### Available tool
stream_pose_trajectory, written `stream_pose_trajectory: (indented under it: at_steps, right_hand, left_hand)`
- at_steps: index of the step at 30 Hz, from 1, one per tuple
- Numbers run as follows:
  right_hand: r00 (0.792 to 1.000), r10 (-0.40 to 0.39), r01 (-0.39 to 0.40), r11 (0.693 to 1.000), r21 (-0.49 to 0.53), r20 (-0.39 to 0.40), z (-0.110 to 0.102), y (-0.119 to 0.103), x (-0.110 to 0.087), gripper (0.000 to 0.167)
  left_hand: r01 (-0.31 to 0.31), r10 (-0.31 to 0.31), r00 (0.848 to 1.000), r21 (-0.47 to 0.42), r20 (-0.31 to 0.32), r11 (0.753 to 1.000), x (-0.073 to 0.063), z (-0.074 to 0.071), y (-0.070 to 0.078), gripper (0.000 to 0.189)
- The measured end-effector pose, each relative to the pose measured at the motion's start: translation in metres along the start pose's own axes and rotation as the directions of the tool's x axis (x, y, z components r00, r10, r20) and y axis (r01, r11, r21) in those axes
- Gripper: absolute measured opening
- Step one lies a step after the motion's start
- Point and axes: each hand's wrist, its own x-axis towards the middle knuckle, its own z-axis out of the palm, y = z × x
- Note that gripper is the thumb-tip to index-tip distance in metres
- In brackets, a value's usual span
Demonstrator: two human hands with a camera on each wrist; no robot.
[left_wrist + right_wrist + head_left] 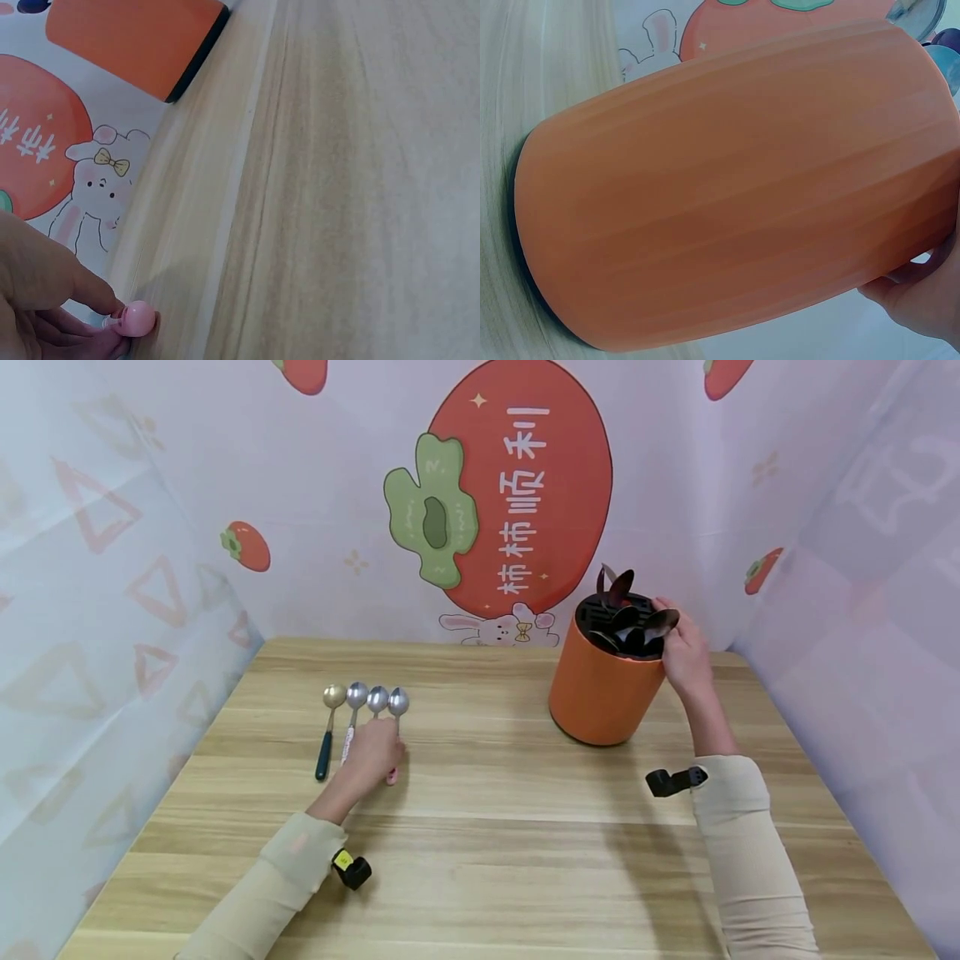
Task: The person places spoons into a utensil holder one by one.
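Wooden table [495, 860]: on it, the left hand [373, 748] pinches a pink-handled spoon [398, 702], rightmost of four in a row; farther back, the right hand [685, 653] grips an orange utensil holder [606, 693] near its rim.

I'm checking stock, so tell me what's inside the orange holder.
Several spoon heads stick up above the black slotted top of the orange holder; everything below that top is hidden.
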Motion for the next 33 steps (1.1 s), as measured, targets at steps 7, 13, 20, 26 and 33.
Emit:
stream_pose_trajectory:
  at_steps: [7,13,20,26,33]
  right_hand:
    - [1.000,0.006,-0.006,1.000,0.007,-0.001,-0.001,0.000,-0.001,0.050]
    - [1.000,0.016,-0.016,1.000,0.001,0.002,-0.001,-0.001,-0.001,0.051]
    - [1.000,0.015,-0.015,1.000,-0.006,-0.003,-0.001,-0.003,-0.002,0.051]
    - [1.000,0.010,-0.010,1.000,0.001,-0.003,-0.001,-0.004,-0.003,0.050]
    - [1.000,0.010,-0.010,1.000,0.004,-0.002,-0.003,-0.004,-0.003,0.050]
  left_hand:
    - [-0.013,0.013,1.000,-0.104,-0.005,0.994,-0.004,-0.001,-0.004,0.038]
    - [-0.007,-0.001,0.999,-0.185,-0.042,0.983,-0.008,-0.004,0.000,0.031]
    - [-0.018,-0.012,0.989,-0.200,-0.148,0.980,-0.010,-0.009,0.012,0.018]
    - [-0.038,-0.017,0.978,-0.258,-0.207,0.965,-0.014,-0.013,0.025,0.012]
    - [-0.047,-0.036,0.970,-0.329,-0.241,0.943,-0.017,-0.015,0.038,0.013]
